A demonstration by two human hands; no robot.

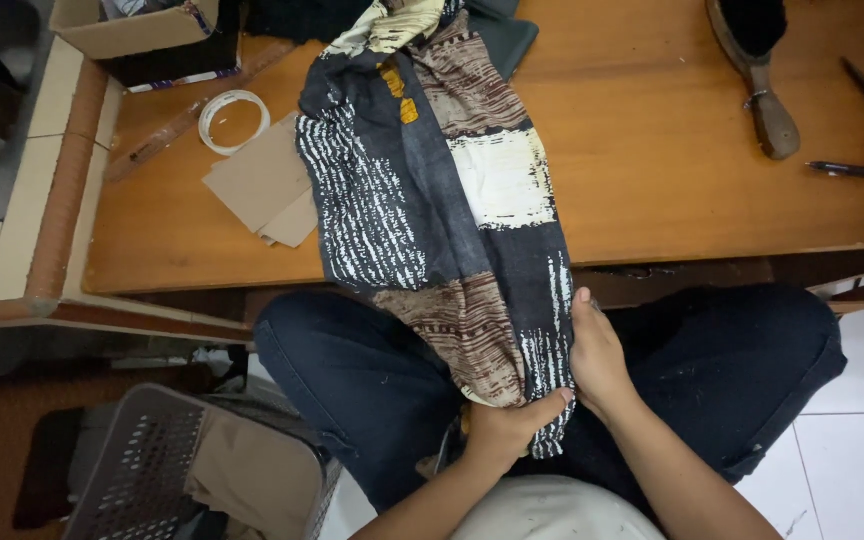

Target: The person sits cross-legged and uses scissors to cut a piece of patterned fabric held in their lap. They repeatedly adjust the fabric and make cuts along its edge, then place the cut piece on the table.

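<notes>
We hold the patterned cloth (442,200) where it hangs off the near edge of the counter (672,170) onto our lap, most of its length lying flat on the wood between the cardboard scraps (267,185) and the brush (757,70). Our left hand (502,430) has its fingers closed around the bottom hem and our right hand (600,355) pinches the right edge just above it, the two hands touching. To handle it well, we judge we should keep both grips firm and the pull even, so the cloth stays straight and does not slide off.
</notes>
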